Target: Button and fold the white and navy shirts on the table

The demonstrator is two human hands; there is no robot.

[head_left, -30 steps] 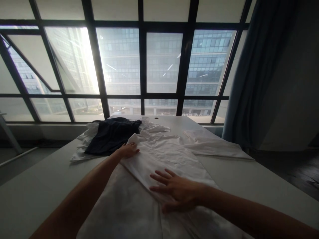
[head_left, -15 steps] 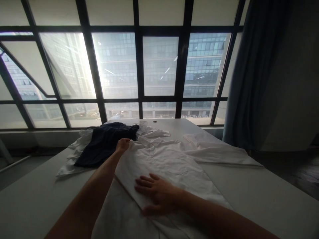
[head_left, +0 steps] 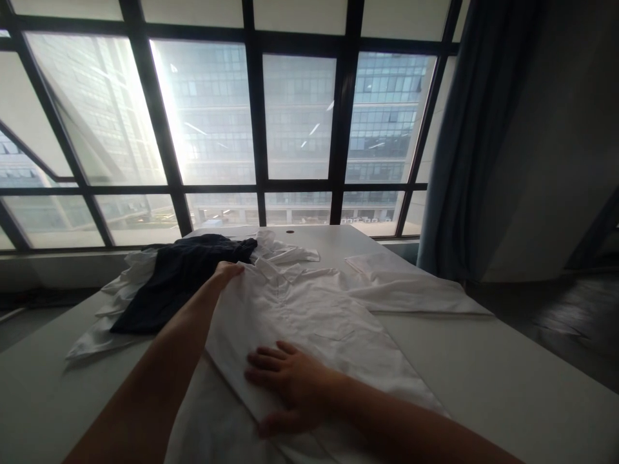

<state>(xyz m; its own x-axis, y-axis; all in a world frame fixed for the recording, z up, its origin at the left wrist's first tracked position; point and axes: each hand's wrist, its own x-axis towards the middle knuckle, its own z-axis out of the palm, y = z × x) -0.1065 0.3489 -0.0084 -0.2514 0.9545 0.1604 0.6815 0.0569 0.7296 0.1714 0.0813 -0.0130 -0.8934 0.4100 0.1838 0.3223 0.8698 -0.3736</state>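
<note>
A white collared shirt point(head_left: 319, 309) lies spread on the table, collar towards the window. Its right sleeve point(head_left: 416, 290) stretches out to the right, while the left one is folded in over the body. My left hand point(head_left: 229, 270) is closed on the shirt at the left shoulder, beside the collar. Lower down, my right hand point(head_left: 290, 386) rests flat with fingers spread on the folded sleeve. The shirt's lower part runs out of view at the bottom edge.
A dark navy garment point(head_left: 178, 277) lies heaped over other white clothes point(head_left: 111, 309) on the left of the white table point(head_left: 493, 374). Behind the table stand large framed windows point(head_left: 300, 122). A blue curtain point(head_left: 464, 142) hangs at the right.
The view has shifted slightly, so most things sit further left in it. My left hand keeps its hold at the shoulder, and my right hand stays flat on the sleeve.
</note>
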